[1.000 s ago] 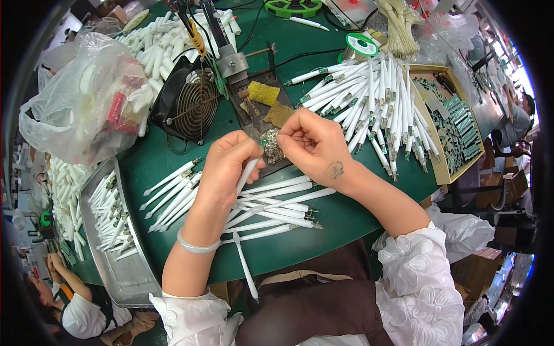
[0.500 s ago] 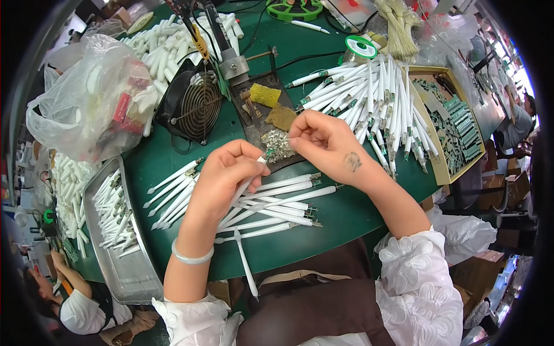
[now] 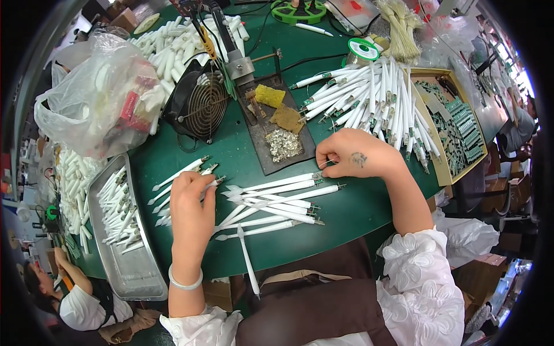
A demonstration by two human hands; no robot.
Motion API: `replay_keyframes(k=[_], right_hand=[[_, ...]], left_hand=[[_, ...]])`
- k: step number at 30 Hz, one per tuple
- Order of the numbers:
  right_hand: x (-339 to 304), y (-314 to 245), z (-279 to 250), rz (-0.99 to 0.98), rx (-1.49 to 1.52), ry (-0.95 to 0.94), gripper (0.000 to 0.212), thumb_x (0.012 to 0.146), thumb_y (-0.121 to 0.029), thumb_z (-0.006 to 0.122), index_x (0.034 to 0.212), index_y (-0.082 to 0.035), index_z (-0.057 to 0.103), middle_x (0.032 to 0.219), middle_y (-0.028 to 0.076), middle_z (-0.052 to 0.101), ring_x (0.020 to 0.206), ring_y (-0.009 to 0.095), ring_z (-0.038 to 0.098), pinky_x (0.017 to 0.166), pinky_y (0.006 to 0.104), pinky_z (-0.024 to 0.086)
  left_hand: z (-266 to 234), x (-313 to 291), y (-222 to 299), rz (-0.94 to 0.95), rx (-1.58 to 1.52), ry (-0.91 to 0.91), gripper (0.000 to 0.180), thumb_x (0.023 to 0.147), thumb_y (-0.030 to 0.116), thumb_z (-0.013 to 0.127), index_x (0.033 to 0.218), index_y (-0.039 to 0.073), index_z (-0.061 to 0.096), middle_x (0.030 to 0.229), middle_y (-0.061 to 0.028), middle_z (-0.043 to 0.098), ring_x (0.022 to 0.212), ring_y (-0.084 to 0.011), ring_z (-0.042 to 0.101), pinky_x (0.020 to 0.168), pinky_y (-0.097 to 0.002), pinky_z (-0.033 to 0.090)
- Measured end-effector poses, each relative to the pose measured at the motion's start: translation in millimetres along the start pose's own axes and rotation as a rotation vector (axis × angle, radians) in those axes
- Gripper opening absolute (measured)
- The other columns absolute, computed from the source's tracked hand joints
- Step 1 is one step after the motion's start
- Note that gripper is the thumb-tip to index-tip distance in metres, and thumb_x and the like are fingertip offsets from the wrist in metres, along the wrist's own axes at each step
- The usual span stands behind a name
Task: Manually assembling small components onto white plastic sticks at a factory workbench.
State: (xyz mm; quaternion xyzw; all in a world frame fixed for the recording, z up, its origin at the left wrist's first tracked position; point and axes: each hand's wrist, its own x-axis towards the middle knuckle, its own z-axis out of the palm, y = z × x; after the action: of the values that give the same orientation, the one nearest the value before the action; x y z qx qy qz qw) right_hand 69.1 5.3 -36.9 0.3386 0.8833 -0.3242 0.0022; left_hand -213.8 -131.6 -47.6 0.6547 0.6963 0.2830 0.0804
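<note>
My left hand point(image 3: 193, 199) is over the left group of white candle-shaped sticks point(image 3: 173, 183), its fingers curled down and closed around one white stick point(image 3: 218, 180). The metal and green circuit end of that stick shows past the fingers; its rest is hidden beneath the hand. Right of the dark soldering stand, my right hand point(image 3: 355, 153) is closed in a pinch. A thin pale strand point(image 3: 328, 163), seemingly wire, shows at its fingertips. Between the hands lies another loose group of white sticks point(image 3: 277, 202), bare board ends pointing right.
A soldering stand point(image 3: 259, 124) holds sponges and solder scraps point(image 3: 284, 144). Around it are a black fan point(image 3: 202, 106), a big pile of sticks point(image 3: 375, 98), a solder spool point(image 3: 362, 51), a box of circuit boards point(image 3: 444, 167) and a metal tray point(image 3: 130, 277). A co-worker point(image 3: 81, 303) sits at lower left.
My left hand has moved left, away from the solder scraps, carrying the stick to the left group. My right hand has drawn back to the right and down, still pinched.
</note>
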Motion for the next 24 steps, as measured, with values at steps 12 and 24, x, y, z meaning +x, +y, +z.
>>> replay_keyframes(k=[12, 24], right_hand=[[7.7, -25.7, 5.4, -0.081, 0.504, 0.035, 0.009, 0.083, -0.01, 0.063, 0.083, -0.002, 0.059, 0.056, -0.006, 0.035, 0.054, 0.003, 0.032, 0.049, 0.0231, 0.028], [16.2, -32.9, 20.9, -0.133, 0.632, 0.352, 0.009, 0.087, -0.008, 0.062, 0.094, -0.003, 0.063, 0.058, -0.008, 0.038, 0.053, 0.001, 0.032, 0.049, 0.0211, 0.027]], left_hand=[[40.0, 29.4, 56.2, 0.287, -0.189, -0.315, 0.02, 0.078, 0.002, 0.063, 0.098, 0.0, 0.062, 0.088, -0.0131, 0.063, 0.08, -0.0266, 0.061, 0.075, -0.0351, 0.048], [32.9, 38.3, 43.9, -0.191, -1.002, -0.431, 0.019, 0.089, 0.012, 0.062, 0.1, -0.003, 0.058, 0.078, -0.0067, 0.067, 0.066, -0.0085, 0.059, 0.058, -0.0222, 0.045]])
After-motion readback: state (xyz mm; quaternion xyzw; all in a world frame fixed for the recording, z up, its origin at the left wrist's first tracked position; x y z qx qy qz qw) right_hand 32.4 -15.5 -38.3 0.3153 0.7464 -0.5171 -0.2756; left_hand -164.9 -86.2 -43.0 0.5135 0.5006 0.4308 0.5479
